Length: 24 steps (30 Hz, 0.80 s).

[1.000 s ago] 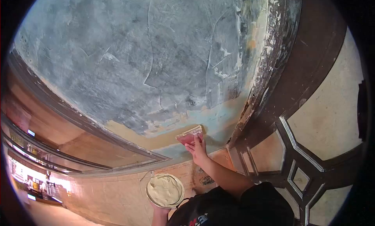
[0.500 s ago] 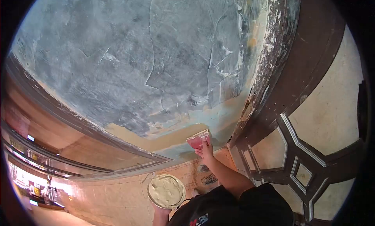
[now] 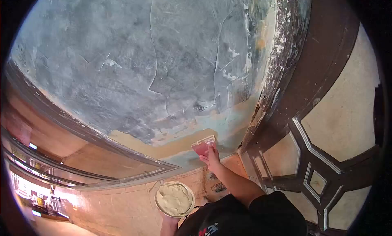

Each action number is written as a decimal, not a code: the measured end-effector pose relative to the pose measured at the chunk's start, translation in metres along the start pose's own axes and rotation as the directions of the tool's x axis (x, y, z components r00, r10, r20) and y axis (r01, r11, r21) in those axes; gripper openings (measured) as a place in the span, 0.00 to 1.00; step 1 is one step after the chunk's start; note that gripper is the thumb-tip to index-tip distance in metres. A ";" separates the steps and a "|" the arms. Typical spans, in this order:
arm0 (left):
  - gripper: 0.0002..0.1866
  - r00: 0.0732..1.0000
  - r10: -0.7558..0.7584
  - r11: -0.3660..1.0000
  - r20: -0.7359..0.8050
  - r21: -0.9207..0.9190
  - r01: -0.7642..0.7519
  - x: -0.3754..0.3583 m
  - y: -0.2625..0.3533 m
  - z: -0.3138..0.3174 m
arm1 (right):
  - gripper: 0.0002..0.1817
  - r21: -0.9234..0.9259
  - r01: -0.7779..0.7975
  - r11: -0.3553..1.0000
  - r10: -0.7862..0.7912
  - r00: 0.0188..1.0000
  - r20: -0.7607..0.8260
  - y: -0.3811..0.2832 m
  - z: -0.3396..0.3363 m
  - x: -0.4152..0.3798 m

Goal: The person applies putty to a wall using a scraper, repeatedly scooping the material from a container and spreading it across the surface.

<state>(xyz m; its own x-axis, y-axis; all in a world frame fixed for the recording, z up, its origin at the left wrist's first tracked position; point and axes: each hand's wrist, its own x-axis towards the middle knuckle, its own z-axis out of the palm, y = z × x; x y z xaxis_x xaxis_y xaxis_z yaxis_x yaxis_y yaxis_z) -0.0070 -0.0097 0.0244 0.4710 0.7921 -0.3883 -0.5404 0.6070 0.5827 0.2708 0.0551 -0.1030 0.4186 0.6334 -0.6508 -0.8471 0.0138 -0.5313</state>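
Note:
A pinkish-red putty spreader [image 3: 201, 148] is gripped in my right hand [image 3: 211, 158], its pale, smeared edge against the low part of the wall [image 3: 122, 52]. Along that edge runs a beige band of filler [image 3: 175, 145] on the wall. My left hand [image 3: 168, 218] holds up a round tub [image 3: 157, 203] from below, and the tub hides most of its fingers. Thick cream-coloured putty [image 3: 174, 198] with a swirled surface fills the tub. A thin wire handle stands out at the tub's left side.
Chipped dark trim [image 3: 272, 85] borders the wall on the right, beside a dark panelled door [image 3: 326, 93] with pale insets. A brown frame [image 3: 61, 109] edges it at lower left. Tiled floor [image 3: 118, 207] lies below, with a stained orange-brown sheet [image 3: 204, 181] near the wall.
The spreader and my right hand have shifted slightly left along the wall. My head view has moved a little too. The tub stays nearly in place.

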 end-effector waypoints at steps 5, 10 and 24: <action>0.35 1.000 -0.001 0.999 0.017 -0.034 0.002 -0.004 0.000 0.008 | 0.26 0.058 0.068 0.996 -0.070 0.997 0.036 -0.004 0.020 -0.026; 0.35 1.000 -0.019 0.996 0.015 -0.090 0.020 0.001 0.001 0.014 | 0.29 0.071 0.107 0.992 -0.115 0.986 0.123 -0.021 0.046 -0.033; 0.34 0.999 0.024 0.999 -0.022 -0.038 -0.025 -0.005 0.003 0.009 | 0.24 0.076 0.037 0.996 -0.034 0.998 -0.045 -0.001 -0.013 -0.006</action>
<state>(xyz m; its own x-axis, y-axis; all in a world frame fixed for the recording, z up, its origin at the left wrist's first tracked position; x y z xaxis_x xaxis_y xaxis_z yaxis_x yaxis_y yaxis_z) -0.0050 -0.0128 0.0348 0.4429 0.8075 -0.3897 -0.5780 0.5894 0.5643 0.2735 0.0413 -0.1050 0.4614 0.5974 -0.6559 -0.8532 0.0959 -0.5128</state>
